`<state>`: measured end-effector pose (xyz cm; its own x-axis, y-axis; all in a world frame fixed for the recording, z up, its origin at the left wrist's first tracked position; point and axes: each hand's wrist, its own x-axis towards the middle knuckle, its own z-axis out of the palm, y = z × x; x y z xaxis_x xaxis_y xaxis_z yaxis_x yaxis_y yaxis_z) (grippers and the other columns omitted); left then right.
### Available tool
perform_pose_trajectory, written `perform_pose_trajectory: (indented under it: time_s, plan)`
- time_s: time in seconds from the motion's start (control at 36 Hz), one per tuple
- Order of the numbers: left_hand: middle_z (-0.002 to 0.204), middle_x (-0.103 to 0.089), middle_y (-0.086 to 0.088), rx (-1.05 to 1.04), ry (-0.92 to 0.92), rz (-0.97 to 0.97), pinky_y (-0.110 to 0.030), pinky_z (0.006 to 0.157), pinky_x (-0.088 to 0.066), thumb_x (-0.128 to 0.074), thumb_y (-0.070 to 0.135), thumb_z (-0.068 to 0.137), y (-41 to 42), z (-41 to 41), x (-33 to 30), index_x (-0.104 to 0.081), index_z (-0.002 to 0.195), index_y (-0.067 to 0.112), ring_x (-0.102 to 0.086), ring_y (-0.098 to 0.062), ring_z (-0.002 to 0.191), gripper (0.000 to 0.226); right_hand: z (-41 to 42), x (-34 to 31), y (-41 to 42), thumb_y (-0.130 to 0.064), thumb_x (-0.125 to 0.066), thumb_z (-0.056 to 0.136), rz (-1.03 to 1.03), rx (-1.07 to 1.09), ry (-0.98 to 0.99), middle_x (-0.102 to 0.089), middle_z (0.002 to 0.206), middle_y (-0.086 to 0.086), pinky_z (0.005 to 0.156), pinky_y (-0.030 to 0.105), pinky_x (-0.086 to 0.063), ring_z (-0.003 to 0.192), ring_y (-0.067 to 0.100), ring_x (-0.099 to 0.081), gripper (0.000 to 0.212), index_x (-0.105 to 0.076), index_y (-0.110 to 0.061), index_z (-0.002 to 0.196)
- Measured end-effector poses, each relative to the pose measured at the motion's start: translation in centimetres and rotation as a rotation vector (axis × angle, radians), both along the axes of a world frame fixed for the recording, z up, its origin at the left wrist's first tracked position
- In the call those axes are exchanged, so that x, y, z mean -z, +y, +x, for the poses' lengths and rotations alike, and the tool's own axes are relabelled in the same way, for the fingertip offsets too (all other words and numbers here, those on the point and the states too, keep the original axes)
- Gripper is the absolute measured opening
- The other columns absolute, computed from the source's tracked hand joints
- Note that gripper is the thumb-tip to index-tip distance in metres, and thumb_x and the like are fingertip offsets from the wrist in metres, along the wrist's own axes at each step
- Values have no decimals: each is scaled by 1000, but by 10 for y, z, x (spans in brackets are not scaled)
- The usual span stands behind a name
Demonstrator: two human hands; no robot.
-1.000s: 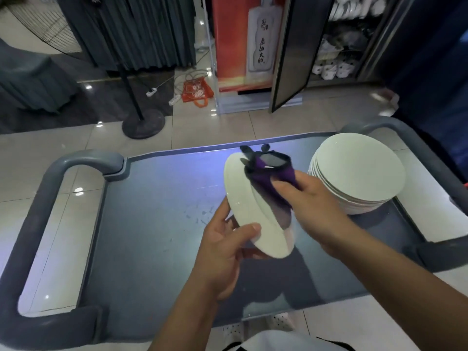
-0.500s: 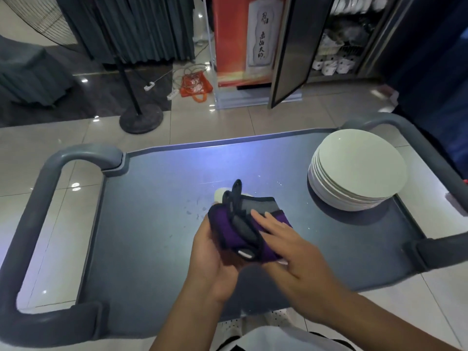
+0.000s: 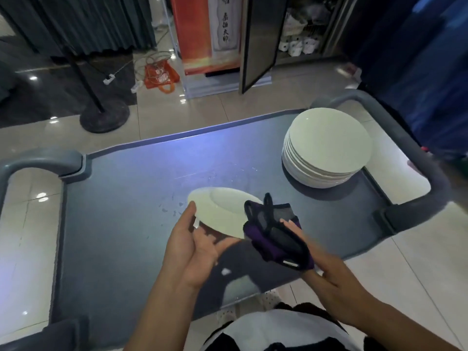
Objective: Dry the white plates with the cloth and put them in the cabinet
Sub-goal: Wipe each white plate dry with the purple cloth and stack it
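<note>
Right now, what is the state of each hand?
Left hand: open, straight fingers supporting the white plate from below.
Right hand: holding the purple cloth against the plate.

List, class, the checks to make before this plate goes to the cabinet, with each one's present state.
1. Plate supported: ok, left hand holds it from below, over the cart.
2. Cloth on plate: ok, right hand presses it at the rim.
3. Plate fully dry: cannot tell.
4. Cabinet door open: ok.
5. Stack of plates steady: ok, flat on the cart.
</note>
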<state>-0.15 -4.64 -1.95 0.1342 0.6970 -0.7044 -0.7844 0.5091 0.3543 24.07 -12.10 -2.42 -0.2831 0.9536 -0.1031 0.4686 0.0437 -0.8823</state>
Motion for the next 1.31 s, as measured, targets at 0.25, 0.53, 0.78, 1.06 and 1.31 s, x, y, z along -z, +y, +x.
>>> perform_pose_trajectory:
  time_s: [0.25,0.53,0.78,1.06,1.31]
  plan:
    - [103,-79,-9,-49,76,127,-53,58,-61,-49,35,105,16,-25,-5,-64,119,21,-75,-35,96,25,38,-2,7,-30,-50,104,-328,867,198,-73,101,1,78,41,-56,87,16,-68,13,-63,-33,106]
    - [109,-77,-11,-23,-1,40,-59,58,-60,-54,32,104,15,-20,2,-66,117,18,-76,-37,92,23,32,82,-19,-38,-37,93,-63,195,-692,-43,156,1,114,61,-27,145,31,-37,58,-43,-27,150]
    - [122,-71,-15,23,-45,-23,-60,55,-59,-55,32,103,-2,-24,0,-67,112,16,-73,-42,96,22,12,88,-35,-84,-25,81,-166,106,-633,-21,162,-13,125,46,-5,153,12,-13,85,-31,-38,153]
    - [131,-67,-18,48,-190,-166,-66,54,-57,-58,27,103,-12,-36,-2,-63,116,10,-64,-46,117,22,-47,16,8,-23,-54,97,603,-33,-493,-68,123,7,93,39,-53,109,24,-62,35,-68,-9,126]
    - [129,-66,-23,106,18,7,-57,79,-60,-57,38,100,-5,-48,-6,-54,132,6,-68,-40,113,45,-63,1,48,-3,-58,89,436,298,-310,-75,97,2,75,33,-54,85,18,-68,32,-74,-18,112]
